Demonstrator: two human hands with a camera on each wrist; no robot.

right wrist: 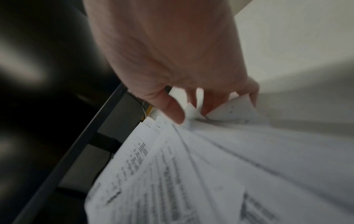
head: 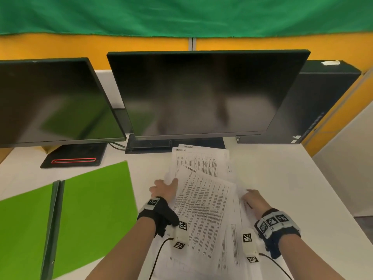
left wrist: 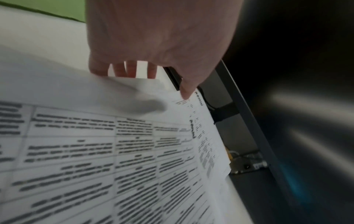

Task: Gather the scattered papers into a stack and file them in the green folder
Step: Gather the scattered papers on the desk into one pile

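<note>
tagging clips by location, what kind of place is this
Most likely an office desk or cubicle: two dark monitors on a white desk, printed papers, an open green folder and orange partition walls.

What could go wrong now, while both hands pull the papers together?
1. The papers are fanned at different angles; squeezed from both sides, they may buckle or crease.
2. The right hand already curls one corner up; it could fold.
3. The farthest sheets reach under the monitor, beyond the left hand, so they may stay behind or catch on its stand.
</note>
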